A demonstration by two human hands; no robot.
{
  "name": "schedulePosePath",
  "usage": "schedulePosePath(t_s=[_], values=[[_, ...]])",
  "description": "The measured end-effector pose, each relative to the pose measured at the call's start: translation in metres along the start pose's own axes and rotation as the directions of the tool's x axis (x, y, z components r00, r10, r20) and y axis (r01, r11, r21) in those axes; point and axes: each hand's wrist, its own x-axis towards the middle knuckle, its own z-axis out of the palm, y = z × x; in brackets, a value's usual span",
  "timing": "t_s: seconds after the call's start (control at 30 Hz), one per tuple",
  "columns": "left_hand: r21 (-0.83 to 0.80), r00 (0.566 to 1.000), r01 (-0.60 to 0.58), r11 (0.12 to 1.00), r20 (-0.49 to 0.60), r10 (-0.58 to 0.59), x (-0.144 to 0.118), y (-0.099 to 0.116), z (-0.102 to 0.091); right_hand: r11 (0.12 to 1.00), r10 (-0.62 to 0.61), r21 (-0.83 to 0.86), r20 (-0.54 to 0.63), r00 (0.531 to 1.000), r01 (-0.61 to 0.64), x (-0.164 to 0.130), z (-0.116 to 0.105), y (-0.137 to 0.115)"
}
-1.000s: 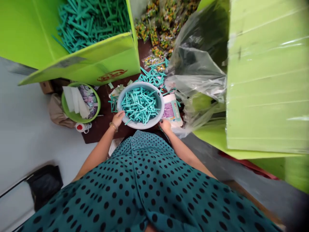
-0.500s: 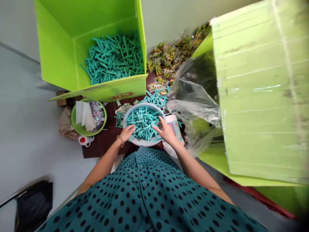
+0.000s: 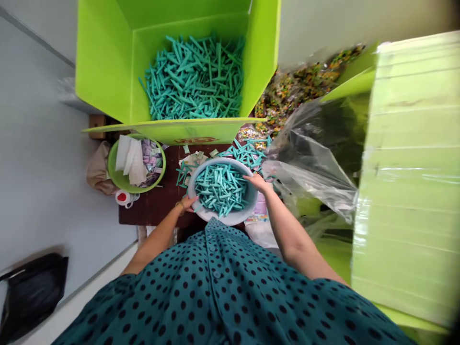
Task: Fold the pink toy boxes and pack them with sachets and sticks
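A pale blue round basin [image 3: 237,218] full of small teal plastic sticks [image 3: 221,188] stands on a dark brown low table [image 3: 158,206] in front of me. My left hand [image 3: 187,203], with a gold bracelet at the wrist, grips the basin's near left rim. On the far right rim rests my right hand [image 3: 258,182], fingers curled over the edge. More teal sticks lie loose on the table behind the basin [image 3: 247,152].
A large lime green box [image 3: 108,72] heaped with teal sticks stands behind the table. A green bowl [image 3: 118,179] of papers and small packets sits at left. A clear plastic bag [image 3: 312,163] and wrapped green cartons [image 3: 409,167] crowd the right. Colourful packets [image 3: 287,91] lie behind.
My view has tilted up and shifted, showing more of the green box. My right hand moved from the basin's near rim, over the sticks, to its far right rim; my left hand stays at the near left rim.
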Motion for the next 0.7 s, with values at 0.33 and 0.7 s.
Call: schedulePosePath(t_s=[0.33,0.7], values=[[-0.181,0.971,0.08,0.98,-0.208,-0.118,-0.045,-0.137,-0.076,0.995,-0.007,0.099,0.098,0.995,-0.002,-0.088,0.158,0.028],[-0.145,0.984,0.178,0.973,0.019,-0.177,-0.006,-0.148,-0.05,0.99,-0.083,0.118,0.088,0.993,0.073,-0.069,0.099,0.092]])
